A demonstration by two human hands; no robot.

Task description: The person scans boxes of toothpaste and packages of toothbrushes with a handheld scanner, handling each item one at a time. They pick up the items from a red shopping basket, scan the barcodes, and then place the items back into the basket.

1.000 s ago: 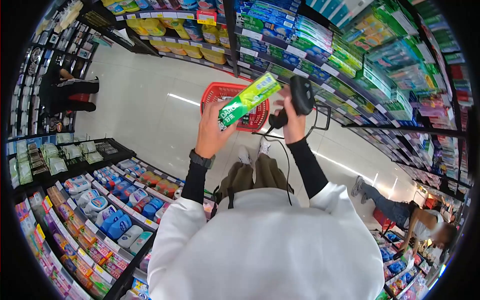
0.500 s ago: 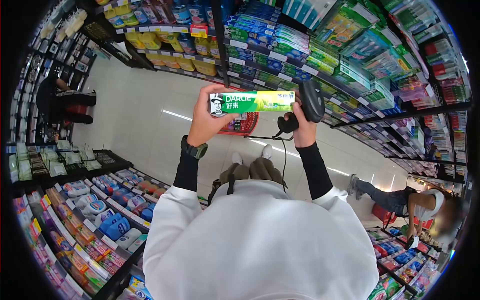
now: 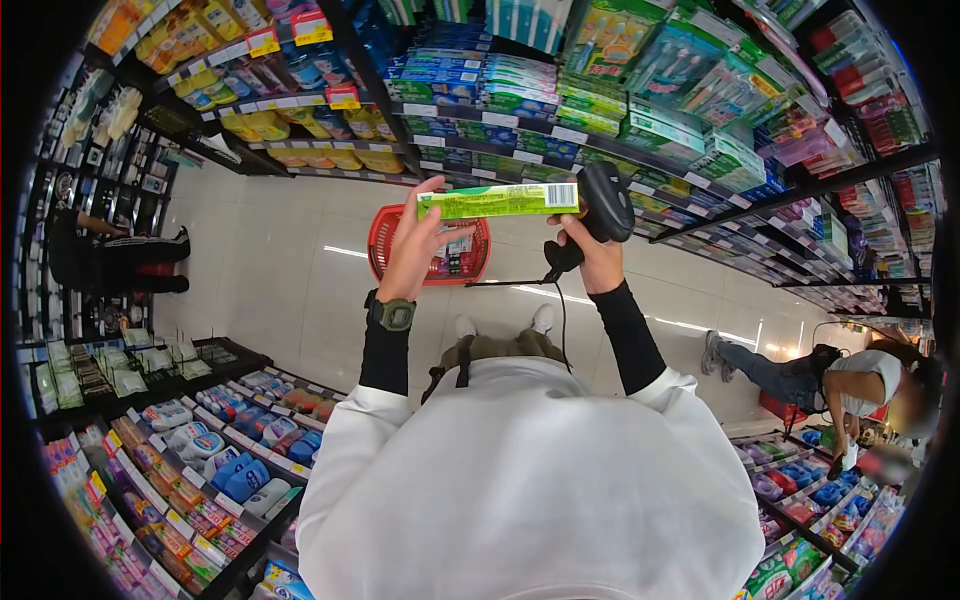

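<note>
A green and yellow toothpaste box (image 3: pixel 500 202) is held level in front of me, a narrow side with a printed barcode turned up. My left hand (image 3: pixel 406 250) grips its left end, the fingers partly spread around it. A watch (image 3: pixel 391 312) sits on that wrist. My right hand (image 3: pixel 598 262) is closed around a black handheld barcode scanner (image 3: pixel 607 203), whose head is right by the barcode end of the box. The right fingertips come up to the box's lower edge there. From the scanner a dark cable (image 3: pixel 563 320) hangs down.
On the floor beyond my hands stands a red shopping basket (image 3: pixel 383 245) with goods inside. Shelves of toothpaste (image 3: pixel 515 85) rise ahead, and bottle shelves (image 3: pixel 225 462) line the lower left. One person (image 3: pixel 860 385) bends at the right; another person (image 3: pixel 105 255) is at the far left.
The toothpaste box has been rolled from its broad printed front to the narrow barcode side. The left fingers have loosened and spread. More of the red basket shows, and the view has shifted.
</note>
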